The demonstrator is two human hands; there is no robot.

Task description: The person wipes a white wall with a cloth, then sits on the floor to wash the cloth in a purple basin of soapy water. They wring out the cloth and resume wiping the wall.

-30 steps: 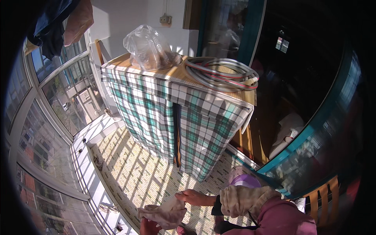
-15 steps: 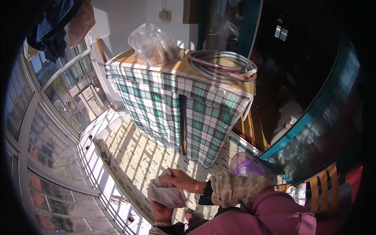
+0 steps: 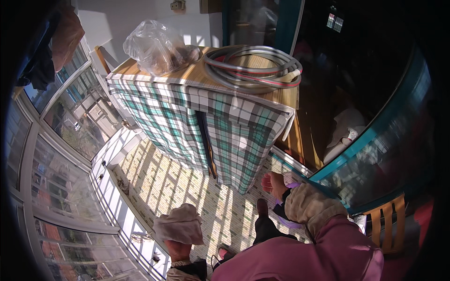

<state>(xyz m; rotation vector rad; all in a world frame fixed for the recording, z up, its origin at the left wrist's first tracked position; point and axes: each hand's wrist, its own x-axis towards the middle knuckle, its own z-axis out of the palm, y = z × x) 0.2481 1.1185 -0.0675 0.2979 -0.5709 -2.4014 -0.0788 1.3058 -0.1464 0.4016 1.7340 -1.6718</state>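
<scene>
My left hand (image 3: 178,251) is closed around a bunched pale cloth (image 3: 178,225), low in the view and left of my body. The cloth covers its fingertips. Off to the right, apart from the cloth, my right hand (image 3: 274,184) is empty, its fingers loosely bent and apart. It hangs near the lower corner of the plaid-draped table. A purple bucket (image 3: 285,220) shows beneath and behind my right forearm, which hides most of it.
A green, white and grey plaid cover (image 3: 159,117) drapes the table. On its wooden top (image 3: 211,82) lie a filled clear plastic bag (image 3: 157,49) and a coiled grey hose (image 3: 253,86). Windows (image 3: 65,187) line the left; a slatted wooden chair (image 3: 386,225) stands right.
My right hand has let go of the cloth and swung right, toward the bucket. My left hand has moved slightly left with the cloth. The view has shifted, and I have come closer to the table.
</scene>
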